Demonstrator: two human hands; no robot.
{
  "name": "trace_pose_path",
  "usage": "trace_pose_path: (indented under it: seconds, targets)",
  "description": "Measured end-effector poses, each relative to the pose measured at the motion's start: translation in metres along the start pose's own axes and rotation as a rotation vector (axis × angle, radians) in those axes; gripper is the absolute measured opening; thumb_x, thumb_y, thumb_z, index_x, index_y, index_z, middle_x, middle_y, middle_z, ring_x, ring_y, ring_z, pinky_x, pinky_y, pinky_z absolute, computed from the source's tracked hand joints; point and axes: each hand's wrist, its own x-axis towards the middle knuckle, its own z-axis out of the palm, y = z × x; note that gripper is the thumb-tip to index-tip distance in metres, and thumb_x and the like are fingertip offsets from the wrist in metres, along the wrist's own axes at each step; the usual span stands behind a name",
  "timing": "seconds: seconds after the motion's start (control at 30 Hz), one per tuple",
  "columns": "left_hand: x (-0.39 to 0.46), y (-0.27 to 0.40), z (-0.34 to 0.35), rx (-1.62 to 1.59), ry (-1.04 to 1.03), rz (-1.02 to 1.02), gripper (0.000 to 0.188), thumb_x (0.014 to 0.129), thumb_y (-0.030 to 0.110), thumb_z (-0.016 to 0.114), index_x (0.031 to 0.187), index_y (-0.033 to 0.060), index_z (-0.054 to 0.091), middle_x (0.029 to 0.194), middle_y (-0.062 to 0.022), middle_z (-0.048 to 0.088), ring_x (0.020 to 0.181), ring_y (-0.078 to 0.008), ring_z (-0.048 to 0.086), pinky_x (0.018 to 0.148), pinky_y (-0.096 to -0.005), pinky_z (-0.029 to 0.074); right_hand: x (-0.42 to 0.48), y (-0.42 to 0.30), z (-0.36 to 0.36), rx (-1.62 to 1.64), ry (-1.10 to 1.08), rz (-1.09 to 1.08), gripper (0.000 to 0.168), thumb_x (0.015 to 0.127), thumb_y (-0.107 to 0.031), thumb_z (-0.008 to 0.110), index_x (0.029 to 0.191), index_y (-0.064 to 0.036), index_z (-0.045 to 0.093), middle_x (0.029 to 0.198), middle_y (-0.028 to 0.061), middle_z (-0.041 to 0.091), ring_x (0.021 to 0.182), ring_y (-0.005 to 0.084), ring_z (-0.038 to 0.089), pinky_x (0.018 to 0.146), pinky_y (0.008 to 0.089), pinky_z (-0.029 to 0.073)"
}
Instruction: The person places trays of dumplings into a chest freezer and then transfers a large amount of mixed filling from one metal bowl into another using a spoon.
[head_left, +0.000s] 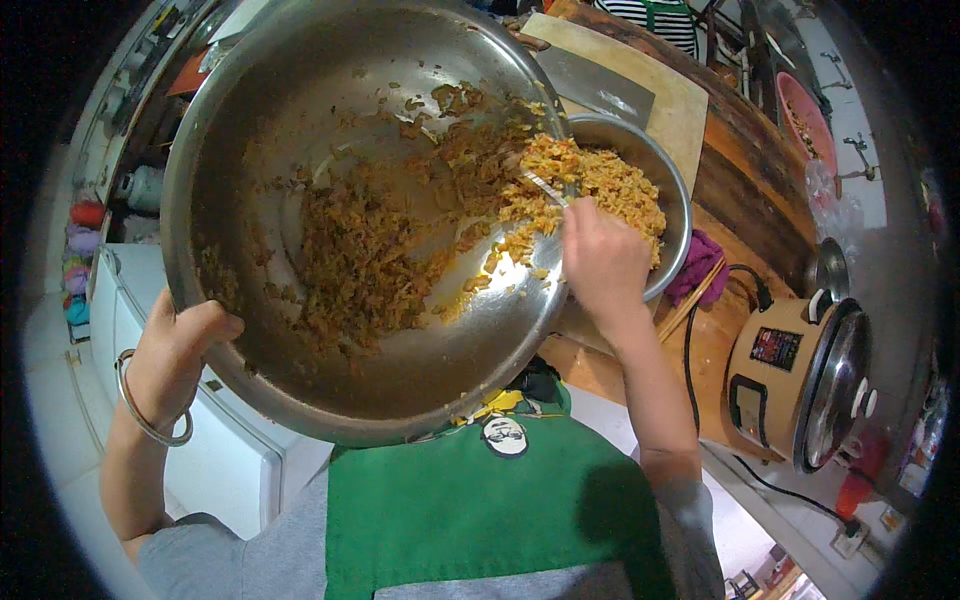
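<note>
My left hand (184, 341) grips the rim of a large stainless steel basin (420, 360), its thumb over the edge. The basin is tilted, its right side over a smaller metal bowl (679, 202). A brown, chopped food mixture (367, 262) covers much of the basin's inside. My right hand (607, 262) holds a metal utensil (546, 187) at the basin's right rim; its tip is hidden in the mixture. Lighter orange-yellow chopped mixture (619, 187) fills the smaller bowl and also lies along the basin's right edge.
A cleaver blade (600, 86) lies on a cutting board (694, 112) behind the bowl. To the right are a purple cloth (697, 262), chopsticks (686, 304) and an electric cooker (772, 375) with a glass lid and black cord. A pink basin (806, 120) stands farther back; a white appliance (217, 465) is at left.
</note>
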Motion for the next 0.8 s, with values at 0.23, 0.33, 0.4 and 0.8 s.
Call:
trace_pose_path:
  seconds: [0.23, 0.33, 0.4, 0.8]
  targets:
    - [-0.003, -0.005, -0.002, -0.003, 0.030, -0.006, 0.023, 0.070, 0.010, 0.057, 0.091, -0.0007, 0.052, 0.076, -0.0041, 0.055, 0.072, -0.0137, 0.051, 0.067, -0.0270, 0.041, -0.027, 0.028, -0.025, -0.024, 0.006, 0.338, 0.020, 0.086, -0.021, 0.048, 0.072, -0.007, 0.053, 0.058, 0.0136, 0.055, 0.052, 0.0323, 0.055, 0.045, 0.0415, 0.041]
    - [0.003, -0.015, -0.015, 0.011, -0.072, -0.021, 0.037, 0.081, 0.020, 0.055, 0.112, 0.0030, 0.042, 0.082, -0.0068, 0.057, 0.072, -0.0179, 0.057, 0.058, -0.0295, 0.047, -0.025, 0.028, -0.029, 0.147, 0.027, 0.505, 0.025, 0.087, -0.025, 0.047, 0.073, -0.005, 0.053, 0.061, 0.0179, 0.054, 0.058, 0.0371, 0.054, 0.050, 0.0436, 0.040]
    - [0.006, -0.023, -0.027, -0.002, -0.053, -0.010, 0.035, 0.081, 0.019, 0.054, 0.110, 0.0035, 0.043, 0.084, -0.0071, 0.057, 0.074, -0.0174, 0.057, 0.057, -0.0286, 0.047, -0.011, 0.022, -0.031, 0.262, 0.048, 0.548, 0.028, 0.088, -0.027, 0.047, 0.073, -0.004, 0.052, 0.063, 0.0190, 0.054, 0.060, 0.0377, 0.054, 0.052, 0.0436, 0.040]
    - [-0.007, 0.007, -0.005, -0.006, 0.054, -0.012, 0.033, 0.070, 0.014, 0.061, 0.097, -0.0024, 0.051, 0.077, -0.0066, 0.055, 0.073, -0.0166, 0.053, 0.070, -0.0291, 0.041, -0.015, 0.069, -0.044, -0.063, -0.285, 0.279, 0.033, 0.085, -0.037, 0.049, 0.071, -0.007, 0.056, 0.060, 0.0162, 0.057, 0.058, 0.0349, 0.057, 0.052, 0.0444, 0.044]
